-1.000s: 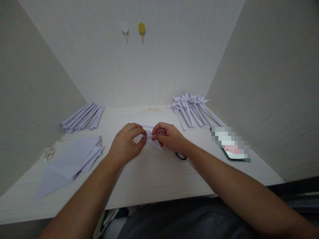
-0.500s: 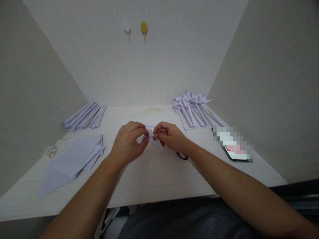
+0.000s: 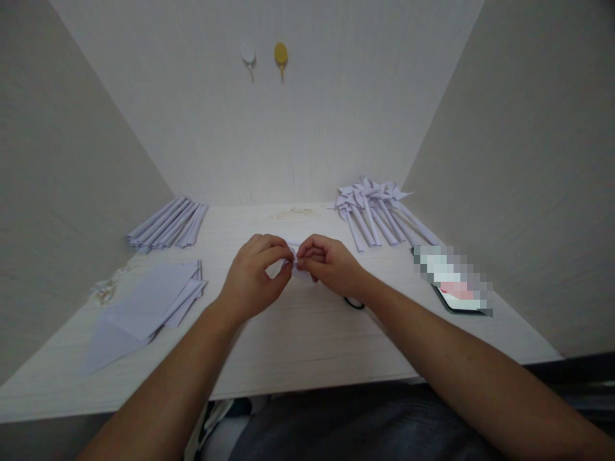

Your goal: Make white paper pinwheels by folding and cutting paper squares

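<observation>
Up near twelve o'clock I can see a yellow adhesive hook [image 3: 281, 52] on the pale, streaked back wall [image 3: 331, 128], with a white adhesive hook [image 3: 248, 52] beside it toward eleven. Plain side walls close in at nine o'clock [image 3: 62, 166] and three o'clock [image 3: 528, 166]. Between three and four, a smartphone [image 3: 453, 283] lies face up on the whitish tabletop [image 3: 302, 352], its lit screen mostly blocked out by blur, showing a pinkish patch. Out at four runs a dark bar [image 3: 567, 369].
</observation>
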A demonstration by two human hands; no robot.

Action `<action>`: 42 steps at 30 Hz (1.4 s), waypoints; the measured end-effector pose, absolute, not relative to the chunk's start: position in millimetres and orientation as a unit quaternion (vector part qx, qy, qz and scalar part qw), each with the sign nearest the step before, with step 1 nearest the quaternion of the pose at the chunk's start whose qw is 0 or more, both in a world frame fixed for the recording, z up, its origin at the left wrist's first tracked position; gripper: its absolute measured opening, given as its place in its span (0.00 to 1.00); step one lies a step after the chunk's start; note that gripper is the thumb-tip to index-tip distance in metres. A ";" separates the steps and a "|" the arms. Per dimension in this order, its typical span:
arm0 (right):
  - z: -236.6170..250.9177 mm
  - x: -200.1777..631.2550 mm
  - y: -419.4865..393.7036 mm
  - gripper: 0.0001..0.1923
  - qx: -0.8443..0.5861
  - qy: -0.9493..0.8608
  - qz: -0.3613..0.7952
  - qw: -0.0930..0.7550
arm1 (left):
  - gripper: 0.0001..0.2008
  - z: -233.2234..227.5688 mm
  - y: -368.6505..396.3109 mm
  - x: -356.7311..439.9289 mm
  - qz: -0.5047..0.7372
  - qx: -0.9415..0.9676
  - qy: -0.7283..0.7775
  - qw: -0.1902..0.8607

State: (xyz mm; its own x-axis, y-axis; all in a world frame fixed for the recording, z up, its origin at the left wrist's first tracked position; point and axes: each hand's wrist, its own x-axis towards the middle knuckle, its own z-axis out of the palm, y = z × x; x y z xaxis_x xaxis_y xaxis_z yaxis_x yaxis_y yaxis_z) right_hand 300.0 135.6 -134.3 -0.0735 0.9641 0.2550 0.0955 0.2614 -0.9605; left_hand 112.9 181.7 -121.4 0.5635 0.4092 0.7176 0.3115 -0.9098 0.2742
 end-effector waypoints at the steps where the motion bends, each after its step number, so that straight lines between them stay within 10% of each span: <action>1: -132.6 300.0 136.2 0.07 -0.438 -0.585 0.435 0.526 | 0.05 -120.2 180.9 113.4 0.443 0.868 0.206 0.081; 9: -123.3 301.7 140.2 0.09 -0.442 -0.477 0.473 0.594 | 0.17 -122.2 190.8 111.2 0.592 0.675 0.351 0.265; 18: -124.3 301.5 140.1 0.10 -0.428 -0.456 0.464 0.627 | 0.21 -135.0 194.4 128.0 0.376 0.682 0.256 0.573; 42: -122.6 301.7 130.8 0.04 -0.557 -0.553 0.321 0.529 | 0.14 -129.9 185.6 128.6 0.303 0.706 0.284 0.573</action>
